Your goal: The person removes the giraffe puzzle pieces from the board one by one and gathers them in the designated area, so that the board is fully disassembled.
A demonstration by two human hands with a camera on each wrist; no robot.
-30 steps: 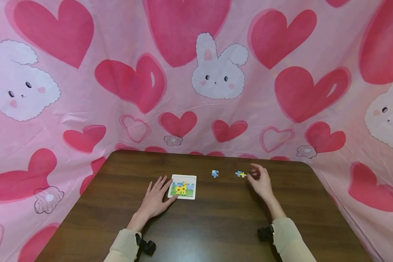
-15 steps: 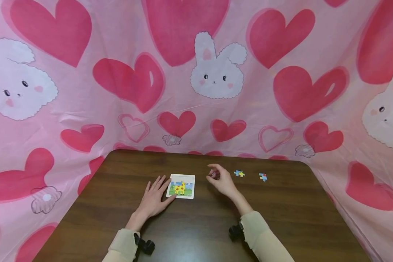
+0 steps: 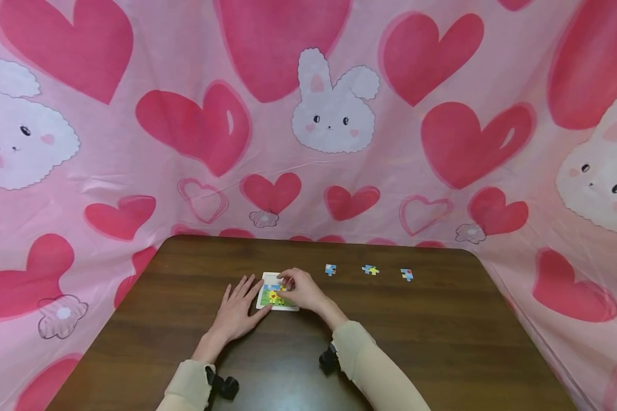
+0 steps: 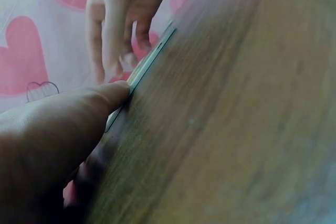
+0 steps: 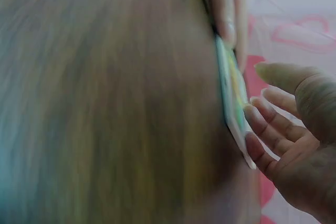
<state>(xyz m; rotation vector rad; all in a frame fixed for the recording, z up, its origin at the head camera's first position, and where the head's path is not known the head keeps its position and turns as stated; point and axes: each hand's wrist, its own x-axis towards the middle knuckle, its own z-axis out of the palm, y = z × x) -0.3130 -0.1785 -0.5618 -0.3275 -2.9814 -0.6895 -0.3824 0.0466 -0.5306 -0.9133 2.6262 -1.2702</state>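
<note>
Starting at the left, there's a beige sleeve [image 3: 190, 383] with a black wrist camera [image 3: 227, 388] strapped by the cuff, then the left hand [image 3: 236, 312] lying palm down on the desk [image 3: 442, 342]. Its grip is wide and loose, fingers pretty straight, fingertips at the left side of the puzzle [image 3: 267, 298] and thumb touching its near edge. The puzzle lies flat in a white frame, yellow giraffe on green, with a pale strip along the far side. Right hand [image 3: 302, 290] is bent over the puzzle's right half, covering some of it. From the right wrist view that grip is fairly wide, thumb well apart from the fingertips, which look to be right at the puzzle. Further right, a blue piece [image 3: 331, 270], then a blue and yellow one [image 3: 371, 270], then a blue one with a red spot [image 3: 407, 275], all spaced apart in a rough row
</note>
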